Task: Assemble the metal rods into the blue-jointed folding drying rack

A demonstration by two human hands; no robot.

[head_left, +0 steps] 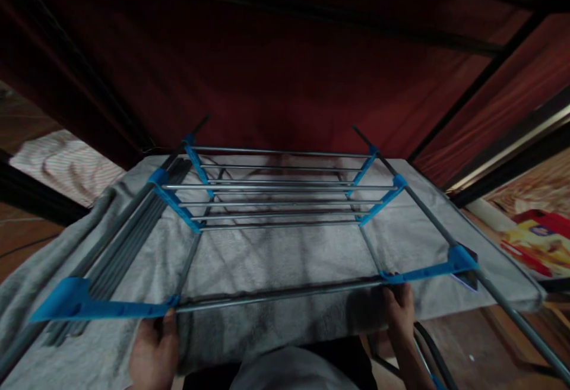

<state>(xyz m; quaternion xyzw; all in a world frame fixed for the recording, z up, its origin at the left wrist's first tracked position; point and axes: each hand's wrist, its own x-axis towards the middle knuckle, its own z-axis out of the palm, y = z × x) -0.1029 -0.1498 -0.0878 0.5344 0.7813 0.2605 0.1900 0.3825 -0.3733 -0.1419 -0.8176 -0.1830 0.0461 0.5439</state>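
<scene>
A partly built drying rack of grey metal tubes and blue plastic brackets lies across a table spread with a grey blanket. My left hand [154,348] closes on the inner end of the near-left blue bracket [111,308], where a cross tube [280,296] meets it. At the tube's other end, my right hand [401,311] grips the near-right blue bracket [427,272]; its fingertips are partly hidden behind the joint. Farther back, several thin cross tubes [276,204] span between blue brackets. Loose grey tubes [129,253] lie in a bundle beneath the rack's left side.
The grey blanket [285,253] covers the table. A phone-like dark object [466,282] lies under the right bracket. Dark red fabric [285,81] hangs behind, with black posts at the sides. A red and yellow package [538,241] is at the far right.
</scene>
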